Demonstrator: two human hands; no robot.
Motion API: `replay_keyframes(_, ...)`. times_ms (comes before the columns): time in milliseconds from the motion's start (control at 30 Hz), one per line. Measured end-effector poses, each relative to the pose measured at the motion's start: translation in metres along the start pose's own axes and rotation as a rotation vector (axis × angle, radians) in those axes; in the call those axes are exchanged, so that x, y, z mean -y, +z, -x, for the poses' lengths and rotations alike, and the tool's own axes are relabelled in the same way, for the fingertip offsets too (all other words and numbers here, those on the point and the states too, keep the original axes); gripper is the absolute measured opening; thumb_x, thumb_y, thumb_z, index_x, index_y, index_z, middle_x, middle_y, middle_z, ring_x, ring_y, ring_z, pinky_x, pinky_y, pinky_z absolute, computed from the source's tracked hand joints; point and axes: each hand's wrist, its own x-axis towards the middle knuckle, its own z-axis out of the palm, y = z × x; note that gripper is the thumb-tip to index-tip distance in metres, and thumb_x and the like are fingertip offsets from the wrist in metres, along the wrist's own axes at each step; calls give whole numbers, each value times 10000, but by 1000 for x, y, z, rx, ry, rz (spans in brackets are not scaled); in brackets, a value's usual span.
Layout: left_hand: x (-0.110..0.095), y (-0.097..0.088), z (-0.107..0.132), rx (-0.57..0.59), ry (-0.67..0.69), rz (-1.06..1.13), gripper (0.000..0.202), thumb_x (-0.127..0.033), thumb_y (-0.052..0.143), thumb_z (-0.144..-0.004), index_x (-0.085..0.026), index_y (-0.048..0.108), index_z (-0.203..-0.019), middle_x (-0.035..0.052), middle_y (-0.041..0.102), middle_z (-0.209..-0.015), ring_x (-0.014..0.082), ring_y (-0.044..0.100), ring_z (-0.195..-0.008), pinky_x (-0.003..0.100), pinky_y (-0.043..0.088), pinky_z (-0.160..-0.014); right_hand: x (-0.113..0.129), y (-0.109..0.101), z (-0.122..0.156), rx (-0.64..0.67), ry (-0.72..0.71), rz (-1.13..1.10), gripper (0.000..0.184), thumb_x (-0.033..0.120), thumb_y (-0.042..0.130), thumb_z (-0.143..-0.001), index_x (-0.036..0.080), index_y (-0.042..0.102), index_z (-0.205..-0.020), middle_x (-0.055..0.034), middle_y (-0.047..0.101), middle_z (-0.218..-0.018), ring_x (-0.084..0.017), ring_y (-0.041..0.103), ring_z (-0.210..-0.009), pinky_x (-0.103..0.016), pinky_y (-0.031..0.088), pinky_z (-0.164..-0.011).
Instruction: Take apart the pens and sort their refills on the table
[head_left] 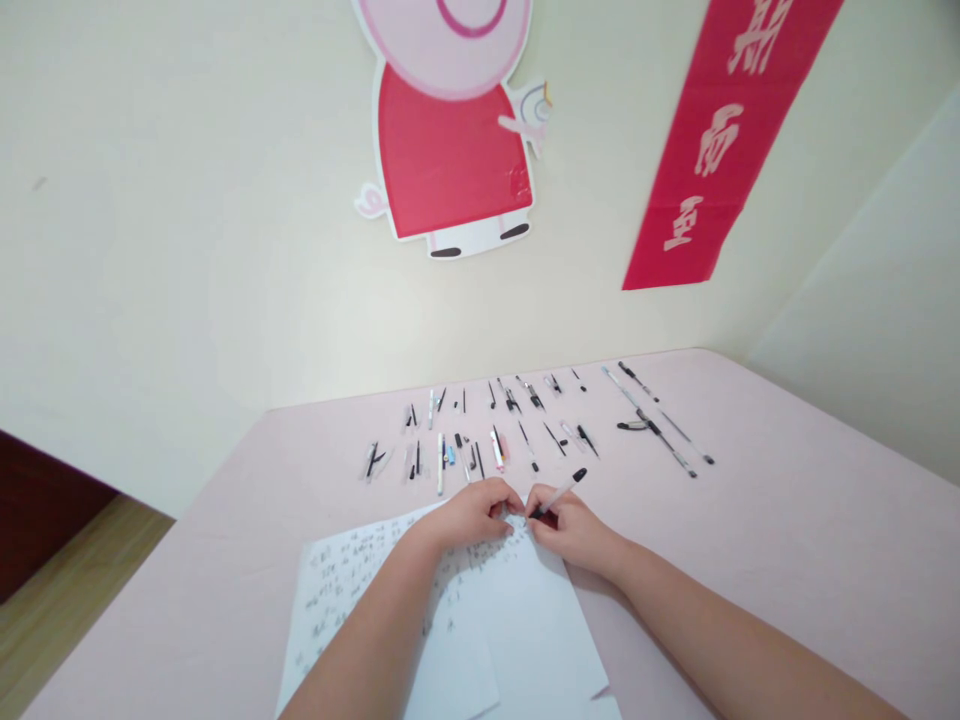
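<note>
My right hand [571,535] grips a pen [559,492] with a pale barrel and black ends. The pen leans, its lower end at the upper right part of the white paper [540,630]. Just left of it, my left hand [480,512] rests on the paper, its fingers curled toward the thumb. Whether anything small lies in those fingers is hidden. Rows of dark handwriting [337,580] cover the paper's left and upper parts; its lower right part is blank. My left forearm covers some of the writing.
Several taken-apart pens and refills [480,460] lie in two rows beyond my hands on the pink tabletop [787,560]. Longer assembled pens [660,430] lie at the right. Behind the table, the wall bears a cartoon pig cutout [454,150] and a red banner [694,200].
</note>
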Motion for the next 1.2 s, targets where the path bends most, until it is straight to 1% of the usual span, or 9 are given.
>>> replay_keyframes(133, -1, 0, 0, 1, -15, -15, 291, -152, 607, -637, -172, 623, -927, -39, 453, -684, 99, 413, -630, 213, 334, -601, 0, -1, -1, -5, -6, -31, 17, 188, 531, -701, 172, 526, -696, 57, 432, -555, -88, 386, -513, -204, 302, -497)
replay_keyframes(267, -1, 0, 0, 1, -18, -14, 282, -144, 601, -637, -169, 623, -917, -41, 457, -681, 95, 412, -622, 211, 338, -604, 0, -4, -2, -19, 21, -82, 155, 295, 522, -761, 167, 496, -678, 63, 391, -535, -84, 362, -504, -206, 292, -487)
replay_keyframes(433, -2, 2, 0, -25, -16, 77, 240, -139, 566, -664, -167, 629, -894, -23, 504, -704, 94, 424, -616, 209, 347, -587, 2, -8, -3, -93, -19, -89, 234, 372, 478, -808, 172, 487, -687, 41, 429, -579, -106, 407, -549, -228, 338, -533)
replay_keyframes(533, -2, 3, -1, -42, -57, 222, 182, -199, 550, -714, -161, 633, -872, -14, 518, -673, 98, 437, -604, 210, 347, -571, 2, -10, -4, -140, -44, -83, 212, 356, 452, -826, 176, 509, -731, 14, 484, -643, -131, 468, -614, -250, 377, -593)
replay_keyframes(633, -1, 5, -3, -86, -75, 389, 178, -289, 555, -745, -148, 634, -821, 11, 560, -707, 108, 480, -653, 220, 365, -614, 0, -11, -5, -208, -60, -52, 173, 312, 426, -843, 182, 540, -839, -18, 550, -773, -150, 515, -718, -265, 402, -664)
replay_keyframes(733, -4, 5, -4, -125, -89, 510, 205, -340, 585, -733, -140, 627, -756, 17, 574, -723, 107, 484, -665, 223, 360, -632, 0, -11, -4, -262, -31, -45, 180, 293, 423, -845, 191, 536, -940, -16, 572, -804, -143, 518, -692, -259, 415, -640)
replay_keyframes(867, -11, 5, -5, -156, -82, 610, 243, -380, 620, -716, -137, 614, -721, -1, 556, -698, 90, 462, -638, 213, 340, -611, 1, -10, -3, -282, -8, -45, 201, 288, 446, -838, 188, 558, -972, -16, 604, -798, -141, 542, -677, -260, 436, -637)
replay_keyframes(1067, -21, 7, -5, -90, -113, 746, 336, -462, 601, -732, -141, 573, -829, 8, 582, -735, 54, 415, -518, 190, 279, -468, -4, -7, -5, -256, -89, -66, 304, 224, 466, -810, 179, 566, -1093, -70, 658, -962, -174, 603, -837, -297, 476, -721)
replay_keyframes(1200, -23, 9, -4, -81, -139, 791, 377, -508, 576, -739, -142, 553, -826, 20, 586, -741, 54, 450, -525, 178, 290, -447, -6, -6, -5, -276, -107, 19, 361, 179, 428, -816, 204, 576, -1145, -83, 652, -1043, -182, 609, -874, -313, 486, -736)
